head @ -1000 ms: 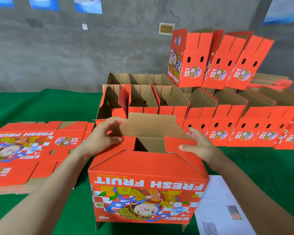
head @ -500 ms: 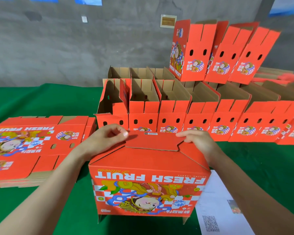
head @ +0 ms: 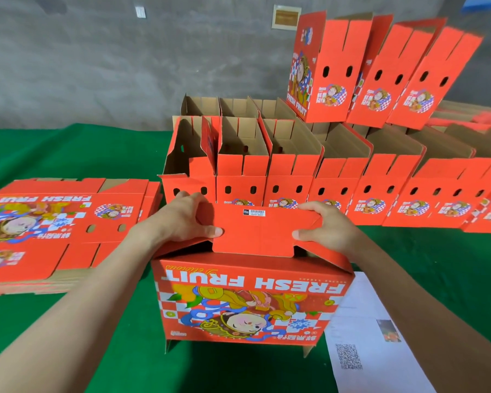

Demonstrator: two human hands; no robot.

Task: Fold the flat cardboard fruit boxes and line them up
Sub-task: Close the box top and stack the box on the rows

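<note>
Fruit box (head: 247, 304): left hand (head: 179, 219) and right hand (head: 328, 228) each pinch its top flap (head: 258, 234).

Near box (head: 250, 296): printed cardboard, smooth red skin with a soft shine, plain brown at the cut edges. Row of folded boxes (head: 289, 188) along the far edge: same cardboard, dull brown inside. Flat stack (head: 54, 222) at the left edge: red on top, brown layered sides. Green tablecloth (head: 68, 146): soft, matt, a bit fuzzy. 1 paper sheet (head: 366, 350) at the near right: thin, white, smooth. Grey wall (head: 97, 52) behind: rough and dull.
</note>
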